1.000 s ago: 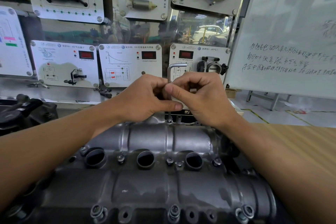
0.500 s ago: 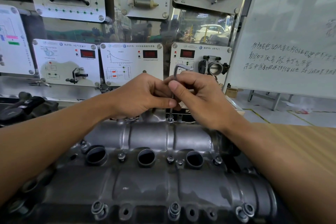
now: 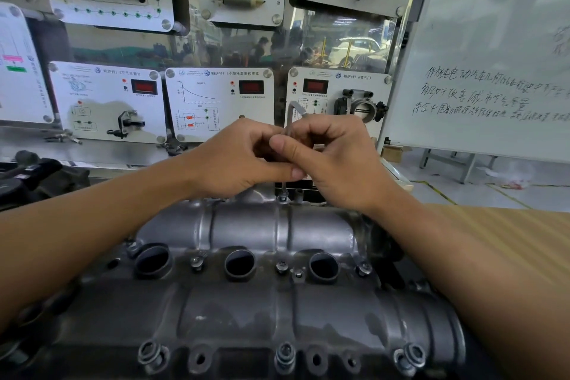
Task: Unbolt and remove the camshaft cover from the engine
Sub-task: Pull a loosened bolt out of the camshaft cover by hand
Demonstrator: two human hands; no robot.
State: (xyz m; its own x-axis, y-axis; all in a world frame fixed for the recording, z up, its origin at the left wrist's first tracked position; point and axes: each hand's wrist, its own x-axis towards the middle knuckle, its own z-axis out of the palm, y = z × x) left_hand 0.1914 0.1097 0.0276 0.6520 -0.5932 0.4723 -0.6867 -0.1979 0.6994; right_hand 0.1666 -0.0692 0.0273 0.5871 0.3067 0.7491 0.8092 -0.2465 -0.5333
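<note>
Hex key [image 3: 290, 120]: pinched by left hand [image 3: 237, 157] and right hand [image 3: 336, 160] fingers [image 3: 290, 149], tip below them in cover [image 3: 246, 225] bolt [image 3: 282, 196]; bend since rotated.

Panels [image 3: 219, 102] stand far behind the cover [image 3: 277, 225], a whiteboard [image 3: 493, 55] far right. The key [image 3: 290, 119] stands on the cover's far bolt [image 3: 282, 197].

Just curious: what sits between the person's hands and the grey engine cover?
In the head view, a hex key: the left hand and right hand pinch it upright, its tip in a bolt at the camshaft cover's far edge.
</note>
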